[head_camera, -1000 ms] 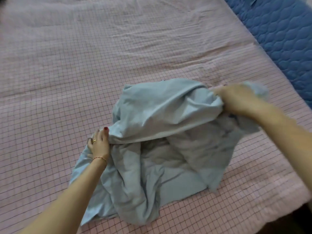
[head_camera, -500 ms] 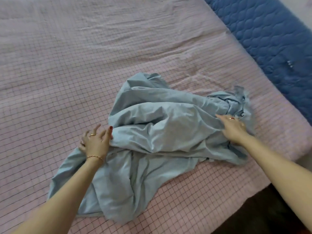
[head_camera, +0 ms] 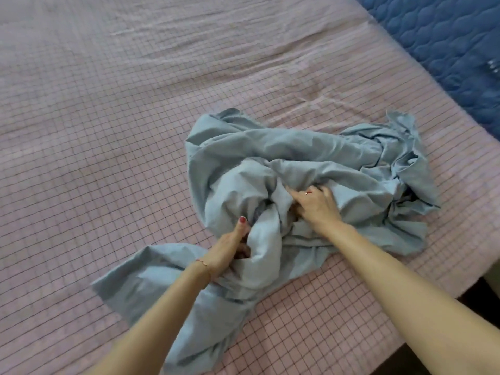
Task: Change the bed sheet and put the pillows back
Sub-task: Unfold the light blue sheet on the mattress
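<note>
Near the foot-side edge of the bed, a crumpled light-blue sheet [head_camera: 311, 169] lies in a loose heap on the pink checked bed cover [head_camera: 108, 131]. Its cloth is thin and soft, bunched into deep folds at the middle, with one flat tail trailing toward the near edge and a ragged, ruffled corner at the right. The left hand [head_camera: 230, 246] has its grip closed round a thick fold, thumb up along the cloth, a thin chain at the wrist. The right hand [head_camera: 315, 205] presses into the middle of the heap, fingers curled into the fabric and gripping it; a ring shows on one finger. Wide open cover stretches away to the left and far side, finely ribbed and crossed by dark grid lines. At the far right corner a dark blue quilted mattress pad [head_camera: 446, 50] shows past the cover's edge.
</note>
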